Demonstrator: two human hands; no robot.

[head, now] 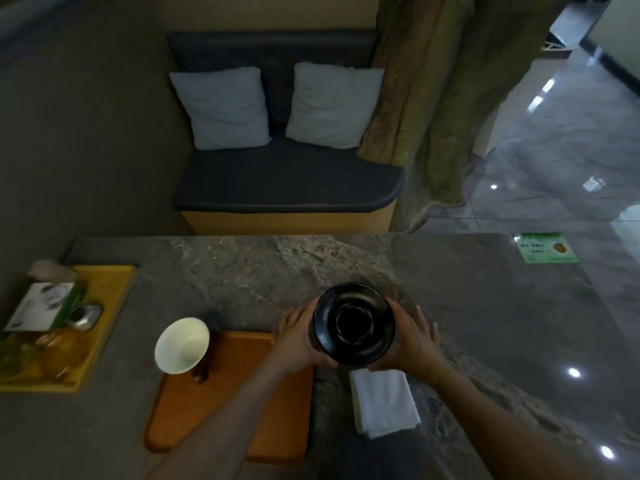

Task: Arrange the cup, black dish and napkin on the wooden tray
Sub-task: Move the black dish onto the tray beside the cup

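Between both hands, left (298, 336) and right (412, 341), the black dish (354, 323) sits clamped, raised.

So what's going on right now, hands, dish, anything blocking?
Left hand and right hand clasp round black dish, off the orange wooden tray. White cup at tray's far-left corner. Folded white napkin on table. Nothing blocking.

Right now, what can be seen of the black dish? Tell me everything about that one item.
The black dish is round, glossy and dark, with a wide flared rim and a deep circular well at its centre; it looks lacquered or glazed. It appears empty. It is held between the left hand and the right hand, which clasp opposite sides of its rim, roughly level and seemingly lifted. It sits above the right far corner of the wooden tray, just beyond the folded white napkin.
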